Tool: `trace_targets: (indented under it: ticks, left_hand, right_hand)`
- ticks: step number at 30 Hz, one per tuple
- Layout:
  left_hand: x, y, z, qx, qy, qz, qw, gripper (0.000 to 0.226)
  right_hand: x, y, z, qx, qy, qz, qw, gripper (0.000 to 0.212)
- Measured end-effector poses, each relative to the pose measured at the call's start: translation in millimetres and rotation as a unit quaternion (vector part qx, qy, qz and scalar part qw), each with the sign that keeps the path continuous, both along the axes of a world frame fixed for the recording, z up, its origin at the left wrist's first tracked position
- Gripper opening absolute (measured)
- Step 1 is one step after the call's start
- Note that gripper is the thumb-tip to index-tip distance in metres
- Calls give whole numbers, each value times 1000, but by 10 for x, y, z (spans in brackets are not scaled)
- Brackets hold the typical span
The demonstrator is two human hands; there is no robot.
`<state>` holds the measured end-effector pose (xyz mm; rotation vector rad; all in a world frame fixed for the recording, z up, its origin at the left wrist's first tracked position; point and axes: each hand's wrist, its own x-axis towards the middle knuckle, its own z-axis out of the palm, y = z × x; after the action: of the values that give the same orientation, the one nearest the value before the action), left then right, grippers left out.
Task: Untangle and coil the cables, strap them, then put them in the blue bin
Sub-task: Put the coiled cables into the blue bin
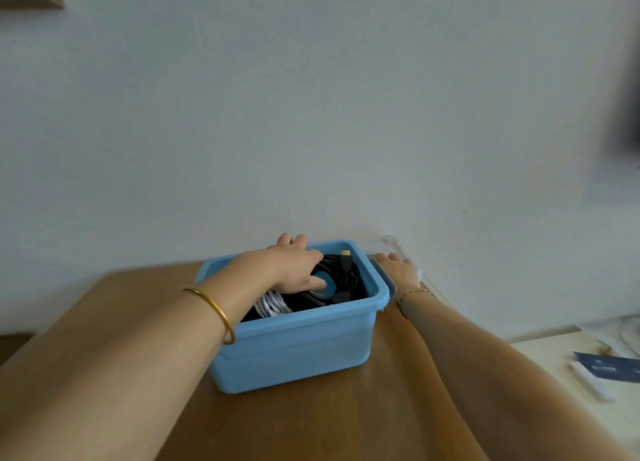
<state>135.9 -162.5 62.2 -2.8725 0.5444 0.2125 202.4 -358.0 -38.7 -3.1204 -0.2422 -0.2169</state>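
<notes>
1. The left forearm, a gold bangle (212, 310) on its wrist, runs from the near left corner across the wooden bench (311, 422) and over the near rim of the blue bin (294, 349)
2. The left hand (298, 266) is down inside the bin, fingers curled over a black cable coil (349, 280) and the thumb hooked into its ring; the hold looks meant to seat the coil flat so it cannot spring open
3. A white cable bundle (272, 304) lies at the bin's left side, partly under the left wrist and touching the black coil; I judge it already stowed
4. A gold-tipped plug (345, 255) stands up at the far side of the coil, just below the far rim, likely its stiff loose end
5. The right hand (398, 270) lies flat, fingers straight, on a clear plastic lid (394, 243) that touches the bin's right wall; whether it steadies the bin or reaches for the lid I cannot tell
6. No strap shows on either bundle from here
7. The bin stands at the bench's far end by the wall, and the cables I can make out all lie inside it, so the task seems close to done
</notes>
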Motion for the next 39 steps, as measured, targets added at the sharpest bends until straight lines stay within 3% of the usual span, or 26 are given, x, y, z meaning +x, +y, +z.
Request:
trace_targets:
  ticks: [8,13,18,21,23,27,29,31,36,39]
  left_hand:
    - [8,60,-73,-52,-28,5,998,53]
    - [-10,104,-111,-130,-63,9,990,52]
    - [-35,223,-166,-223,-106,29,969,45]
    - [-114,323,-102,-262,-182,62,946,44]
    - [-170,437,-5,-316,-247,104,910,43]
    - [-400,705,226,-496,-342,221,767,41]
    - [-526,843,290,-526,-374,255,720,38]
    - [-590,1006,265,-500,-370,276,733,35]
    - [-717,1086,-50,-442,-182,247,843,25]
    - [-767,1057,-138,-423,-155,235,861,37]
  right_hand:
    - [-142,-65,-67,92,-39,12,995,38]
    - [-209,-159,27,16,-86,5,996,17]
    - [-383,-379,238,160,-116,-43,979,15]
    - [-585,-359,503,220,-177,-42,958,18]
    - [-725,-245,749,218,-207,-25,953,20]
    - [-1071,173,1153,146,-213,60,964,18]
    - [-1254,388,1211,82,-213,105,968,18]
    - [-1399,560,1184,29,-206,148,967,18]
    - [-1523,721,1037,5,-121,200,972,17]
    - [-1533,686,1020,52,-83,214,972,18]
